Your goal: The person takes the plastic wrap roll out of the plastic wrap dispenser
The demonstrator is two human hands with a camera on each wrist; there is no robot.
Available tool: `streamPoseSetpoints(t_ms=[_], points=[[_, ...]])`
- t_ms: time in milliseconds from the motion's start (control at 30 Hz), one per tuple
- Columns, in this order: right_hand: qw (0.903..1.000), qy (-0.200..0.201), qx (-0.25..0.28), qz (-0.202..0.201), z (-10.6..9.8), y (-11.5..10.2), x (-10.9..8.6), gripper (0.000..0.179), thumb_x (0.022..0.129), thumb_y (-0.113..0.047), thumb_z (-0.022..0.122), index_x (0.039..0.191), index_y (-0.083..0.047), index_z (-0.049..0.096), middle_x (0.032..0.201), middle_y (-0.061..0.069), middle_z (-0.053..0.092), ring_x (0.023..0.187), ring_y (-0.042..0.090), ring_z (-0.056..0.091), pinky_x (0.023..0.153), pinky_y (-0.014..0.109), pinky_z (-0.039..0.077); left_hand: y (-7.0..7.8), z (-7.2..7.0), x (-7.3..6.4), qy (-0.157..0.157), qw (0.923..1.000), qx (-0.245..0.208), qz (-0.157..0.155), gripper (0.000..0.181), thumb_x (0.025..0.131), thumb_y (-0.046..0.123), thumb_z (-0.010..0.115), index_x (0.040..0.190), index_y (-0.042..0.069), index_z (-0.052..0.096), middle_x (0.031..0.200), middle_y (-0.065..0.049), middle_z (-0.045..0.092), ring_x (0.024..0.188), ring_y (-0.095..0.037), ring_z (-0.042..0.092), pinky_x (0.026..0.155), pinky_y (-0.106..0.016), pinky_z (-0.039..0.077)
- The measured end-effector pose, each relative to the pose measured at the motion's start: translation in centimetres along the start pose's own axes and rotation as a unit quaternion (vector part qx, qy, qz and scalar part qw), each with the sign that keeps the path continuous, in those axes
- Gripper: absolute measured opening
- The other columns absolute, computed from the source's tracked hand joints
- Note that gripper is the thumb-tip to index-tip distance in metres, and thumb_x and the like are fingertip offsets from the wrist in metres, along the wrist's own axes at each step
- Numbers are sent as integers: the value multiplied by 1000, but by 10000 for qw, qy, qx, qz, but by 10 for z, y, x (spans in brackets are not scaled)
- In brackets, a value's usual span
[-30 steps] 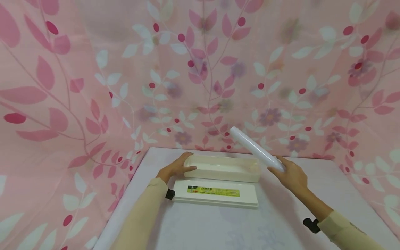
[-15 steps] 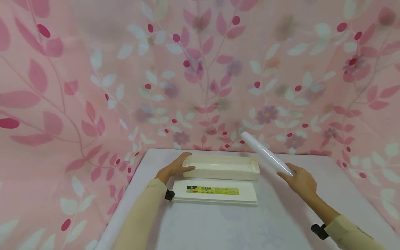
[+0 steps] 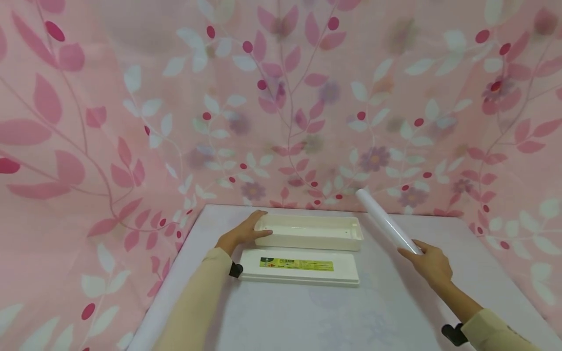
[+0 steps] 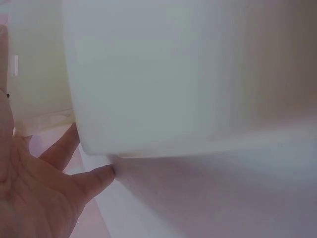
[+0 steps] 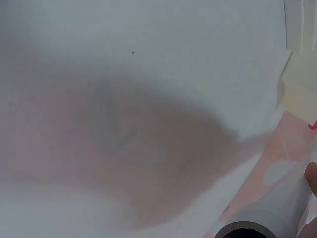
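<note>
A long cream box [image 3: 307, 240] lies with its hollow side up towards the back of the table. My left hand [image 3: 241, 233] holds its left end, thumb at the front wall and fingers round behind. In front of it rests the flat white lid [image 3: 303, 278], bearing a green and yellow label. My right hand [image 3: 432, 265] grips the lower end of a white roll of cling film [image 3: 386, 222], which tilts up and leftward, right of the box. The right wrist view shows the hollow cardboard core [image 5: 245, 230]. Up close in the left wrist view, the lid [image 4: 138, 74] covers much of the scene.
The table has a pale cloth [image 3: 307, 321] with faint flowers. Pink leaf-patterned curtains [image 3: 298, 97] hang behind it and along both sides. Black wrist mounts [image 3: 454, 334] sit at the cuffs.
My right hand has carried the roll of cling film rightward and slightly down, away from above the box's right end. My left hand stays on the box's left end.
</note>
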State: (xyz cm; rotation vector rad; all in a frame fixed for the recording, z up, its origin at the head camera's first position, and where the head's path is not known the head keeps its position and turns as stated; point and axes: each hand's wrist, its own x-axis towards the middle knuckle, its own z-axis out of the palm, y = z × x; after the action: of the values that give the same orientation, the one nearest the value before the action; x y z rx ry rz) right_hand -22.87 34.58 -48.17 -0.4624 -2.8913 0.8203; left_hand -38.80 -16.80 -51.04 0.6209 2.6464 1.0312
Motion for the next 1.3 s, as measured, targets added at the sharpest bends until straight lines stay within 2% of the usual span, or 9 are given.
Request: streamPoseSetpoints(t_ms=[133,333,600,833,933,1100,1300], points=[[9998,-150,13,121,9,1,-2,88,84,-68,62,143,-4,49,137,35,50,96,39,59,56,31,40,1,-3,-1,-45,10000,29,47,83,92,45,68,156,15,24,162,-12,20,148,-33,24,120,-55,21],[9996,-274,-72,58,20,-3,-5,86,85,-64,64,140,0,51,135,35,51,97,40,60,59,31,41,-3,-1,0,-116,9999,67,86,85,92,48,66,157,15,22,164,-13,14,150,-34,20,120,-56,21],[9990,-141,-391,-153,31,3,-8,78,85,-55,70,134,4,56,129,35,56,104,52,61,66,44,49,-2,1,0,-131,9999,52,93,86,91,49,66,157,16,23,164,-12,16,149,-33,21,120,-56,22],[9995,-158,-261,-125,43,11,-4,80,85,-55,70,135,6,54,130,36,55,106,48,60,78,54,51,-5,-3,4,-148,9999,-17,63,85,91,49,68,157,18,23,163,-9,17,148,-32,24,119,-56,24],[9995,-171,-238,-70,44,11,-5,81,85,-55,69,136,6,53,130,36,54,105,48,61,78,54,51,-6,-3,6,-200,9998,13,39,87,90,53,66,157,19,22,163,-7,17,148,-31,24,119,-56,23],[9995,-193,-235,-87,45,8,-8,82,85,-56,69,136,6,53,131,36,54,107,48,61,78,53,51,-4,-5,5,-228,9997,-78,-2,85,91,49,67,157,18,22,163,-8,17,148,-31,23,120,-56,22],[9996,-122,-255,-73,47,5,-8,82,84,-57,70,134,6,54,129,36,55,94,42,65,66,44,51,-2,-4,4,-207,9997,-118,97,80,92,42,68,155,16,26,158,-9,25,144,-30,29,120,-54,23]])
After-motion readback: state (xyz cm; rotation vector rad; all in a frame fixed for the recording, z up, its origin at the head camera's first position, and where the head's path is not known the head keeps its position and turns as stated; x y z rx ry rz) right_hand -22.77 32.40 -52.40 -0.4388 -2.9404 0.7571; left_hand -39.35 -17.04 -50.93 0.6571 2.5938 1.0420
